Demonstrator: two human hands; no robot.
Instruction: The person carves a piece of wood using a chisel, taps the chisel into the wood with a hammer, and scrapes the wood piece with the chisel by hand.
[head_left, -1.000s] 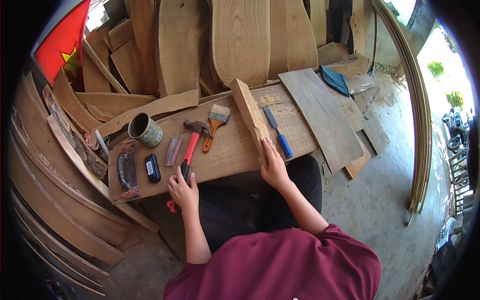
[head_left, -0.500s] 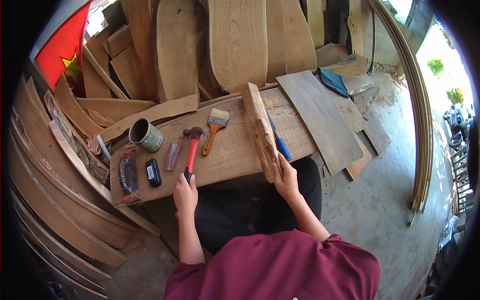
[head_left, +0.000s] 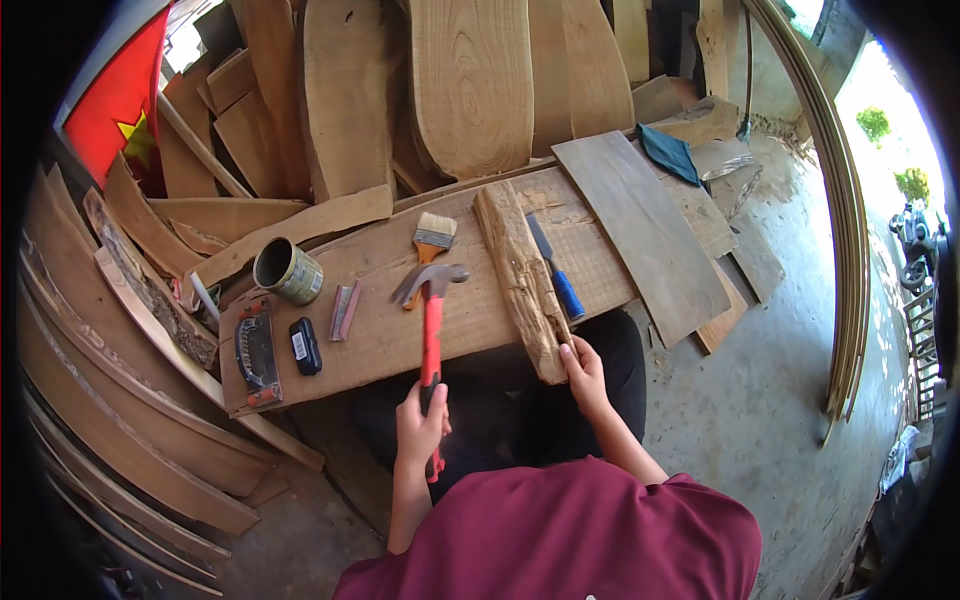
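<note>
The left hand [head_left: 422,425] is closed around the handle of a claw hammer [head_left: 432,335], whose head overlaps the handle of a flat paintbrush [head_left: 434,240] in this view. The right hand [head_left: 588,380] grips the near end of a rough-faced wood block [head_left: 518,275], thumb on top. The block extends over the tabletop [head_left: 388,335], its near end projecting past the front edge. Just right of it lies a blue-handled chisel [head_left: 566,292]. A metal can [head_left: 290,272], a pink-sided strip [head_left: 344,310], a dark case [head_left: 305,346] and a handled sanding tool [head_left: 258,355] sit toward the left end.
</note>
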